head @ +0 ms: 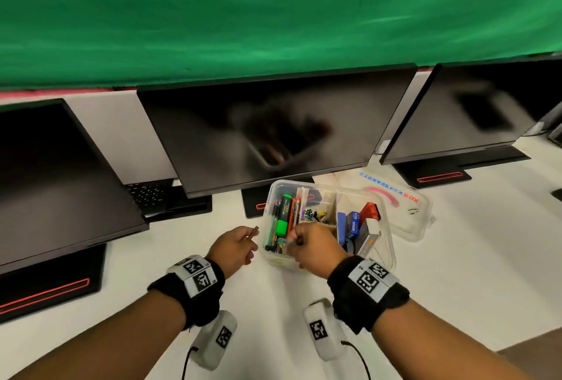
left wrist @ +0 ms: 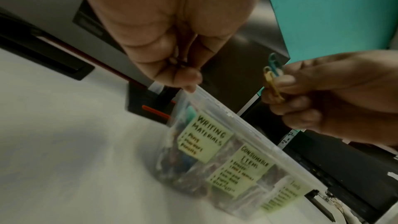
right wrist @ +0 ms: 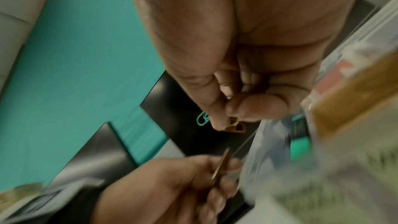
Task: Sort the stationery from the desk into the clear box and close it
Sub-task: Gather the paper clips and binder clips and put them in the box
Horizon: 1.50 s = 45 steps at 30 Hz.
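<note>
The clear plastic box (head: 330, 261) is standing open on the white tabletop (head: 456, 273); the right hand (head: 316, 250) is pinching coloured paper clips (left wrist: 271, 77) above it, the left hand (head: 234, 247) a thin brown strip (head: 254, 232). Loosely pinched clips could be slipping into the wrong compartment.

Even overhead light is brightening the white desk (head: 456, 258); the far monitors (head: 267, 130) are showing smeared reflections. Wide-angle distortion is bending the head view's edges. Both wrist views are rendering dim and motion-blurred.
</note>
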Tool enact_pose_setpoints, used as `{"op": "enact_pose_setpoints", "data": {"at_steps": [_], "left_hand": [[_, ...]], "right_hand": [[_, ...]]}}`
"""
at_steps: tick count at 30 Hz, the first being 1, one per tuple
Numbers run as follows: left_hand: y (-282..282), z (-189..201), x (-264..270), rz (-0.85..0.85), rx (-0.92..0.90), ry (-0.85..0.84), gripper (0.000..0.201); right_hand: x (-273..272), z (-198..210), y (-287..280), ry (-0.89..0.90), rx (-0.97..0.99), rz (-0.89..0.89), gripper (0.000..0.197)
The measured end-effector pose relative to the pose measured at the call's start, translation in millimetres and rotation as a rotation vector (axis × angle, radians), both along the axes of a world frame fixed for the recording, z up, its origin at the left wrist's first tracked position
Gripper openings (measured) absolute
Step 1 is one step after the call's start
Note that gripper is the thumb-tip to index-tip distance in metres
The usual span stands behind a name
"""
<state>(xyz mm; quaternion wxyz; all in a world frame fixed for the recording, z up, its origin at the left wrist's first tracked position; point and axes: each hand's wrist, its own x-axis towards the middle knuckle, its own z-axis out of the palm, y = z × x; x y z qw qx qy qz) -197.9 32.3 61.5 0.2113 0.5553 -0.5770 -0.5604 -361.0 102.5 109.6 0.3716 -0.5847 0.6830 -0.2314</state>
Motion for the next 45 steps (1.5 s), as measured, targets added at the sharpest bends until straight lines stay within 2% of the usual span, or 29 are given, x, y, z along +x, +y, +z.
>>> {"op": "enact_pose_setpoints", "data": {"at_steps": [4, 6, 8, 10, 14, 20, 25, 28, 31, 32, 35, 37, 40, 45], "left_hand": [[-2.8, 16.3, -23.3, -0.036, -0.113, 0.07, 0.041], [-1.7, 21.7, -34.5, -0.097, -0.221, -0.018, 0.041], [-0.3, 25.0, -44.2, -0.175, -0.32, -0.2, 0.049], [-1.4, 25.2, -51.7, -0.211, -0.359, -0.304, 0.054], [-14.2, 19.3, -55.1, -0.174, -0.529, -0.473, 0.044], [-22.9, 10.5, -50.4, -0.2, -0.417, -0.672, 0.051], [-9.7, 0.3, -56.7, -0.23, -0.408, -0.715, 0.063], [-8.2, -3.5, -57.4, -0.207, -0.428, -0.724, 0.064], [-7.1, -4.0, -57.6, -0.199, -0.41, -0.702, 0.062], [-6.5, -3.4, -57.6, -0.19, -0.404, -0.699, 0.06], [-5.4, -3.1, -60.2, -0.167, -0.393, -0.692, 0.055], [-5.0, -2.9, -61.6, -0.168, -0.394, -0.694, 0.053], [-4.0, -3.1, -61.9, -0.166, -0.389, -0.709, 0.053], [-1.2, -3.7, -61.7, -0.159, -0.359, -0.726, 0.046]], "right_hand": [[-51.6, 7.1, -35.7, 0.123, -0.049, -0.256, 0.019], [-68.8, 1.1, -50.8, 0.152, -0.007, -0.285, 0.009], [-78.2, -4.6, -62.5, 0.205, 0.051, -0.271, 0.005], [-83.1, -7.6, -71.7, 0.267, 0.096, -0.258, 0.014], [-87.6, -10.4, -84.5, 0.371, 0.113, -0.198, 0.013], [-94.5, -17.7, -98.7, 0.49, 0.136, -0.088, 0.02], [-130.7, -27.2, -109.9, 0.293, 0.125, -0.103, 0.025], [-170.0, -22.1, -116.3, 0.106, 0.12, -0.275, 0.015], [-212.8, -13.3, -108.5, 0.03, 0.123, -0.412, 0.023], [-228.7, -15.7, -104.3, 0.028, 0.138, -0.45, 0.02], [-264.2, -32.3, -89.3, 0.184, 0.265, -0.448, 0.01], [-280.5, -54.7, -77.6, 0.381, 0.385, -0.366, 0.019], [-284.7, -77.8, -59.6, 0.683, 0.47, -0.164, 0.044], [-277.4, -116.0, -38.1, 0.711, 0.475, -0.088, 0.059]]}}
